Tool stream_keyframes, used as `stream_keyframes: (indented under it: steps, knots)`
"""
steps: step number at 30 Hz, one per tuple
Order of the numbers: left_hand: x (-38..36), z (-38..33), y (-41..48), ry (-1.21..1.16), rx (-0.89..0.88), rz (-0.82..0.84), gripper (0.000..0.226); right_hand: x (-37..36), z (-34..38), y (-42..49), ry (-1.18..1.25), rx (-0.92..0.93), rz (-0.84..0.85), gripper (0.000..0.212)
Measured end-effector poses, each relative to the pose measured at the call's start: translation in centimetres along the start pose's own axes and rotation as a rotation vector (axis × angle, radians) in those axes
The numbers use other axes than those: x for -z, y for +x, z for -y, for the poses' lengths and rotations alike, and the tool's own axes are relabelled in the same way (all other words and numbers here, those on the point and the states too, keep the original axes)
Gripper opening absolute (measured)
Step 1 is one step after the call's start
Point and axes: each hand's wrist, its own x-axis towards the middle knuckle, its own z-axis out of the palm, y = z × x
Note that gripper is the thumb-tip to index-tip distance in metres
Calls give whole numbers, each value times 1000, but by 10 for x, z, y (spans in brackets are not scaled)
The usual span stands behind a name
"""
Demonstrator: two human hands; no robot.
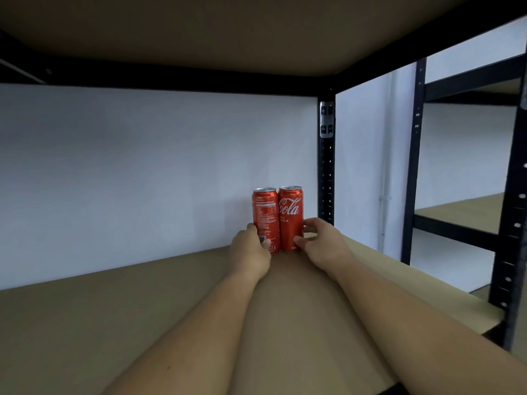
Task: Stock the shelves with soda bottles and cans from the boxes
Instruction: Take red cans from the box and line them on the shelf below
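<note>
Early days on this one. Two red cola cans are standing upright at the back right of the shelf (pixel 114 323), touching each other, close to the white wall (pixel 142 166) and just beside the black post (pixel 326 172). The left hand (pixel 249 252) is wrapped round the bottom of the left can (pixel 265 215), and the right hand (pixel 322 243) has its thumb and fingers curled on the bottom of the right can (pixel 291 215). So each hand is on its own can, and both cans look set down already. The rest of this shelf board shows nothing else on it, and the next rack (pixel 456 218) looks bare too. No bottles or boxes in view, so I'd guess nearly all the stocking is left.
</note>
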Motion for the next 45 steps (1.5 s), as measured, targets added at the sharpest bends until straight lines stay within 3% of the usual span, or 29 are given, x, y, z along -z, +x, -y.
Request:
stream_keyframes:
  steps: [11, 15, 19, 23, 36, 39, 42, 45]
  knots:
    - [0, -2, -3, 16, -24, 44, 44, -6, 2, 3, -128, -31, -30, 44]
    - [5, -4, -3, 16, -27, -76, 31, -6, 2, 2, -155, -40, -52, 38]
    - [9, -3, -8, -45, -29, -148, 14, -4, -1, 2, -188, -8, -86, 18]
    - [7, -1, -11, -34, -104, -58, 8, -2, -2, 3, -202, 18, -83, 9]
    - [3, 6, -5, 57, -130, 36, 16, -2, -2, 3, -279, 21, -47, 19]
    - [3, 5, -6, 100, -125, 113, 21, -3, -1, 0, -417, 37, 31, 25]
    - [8, 3, -12, 196, -145, 240, 36, 6, 5, -14, -723, 153, 94, 31]
    - [17, 2, -24, 245, -140, 365, 47, 19, 13, -37, -695, 213, 252, 33]
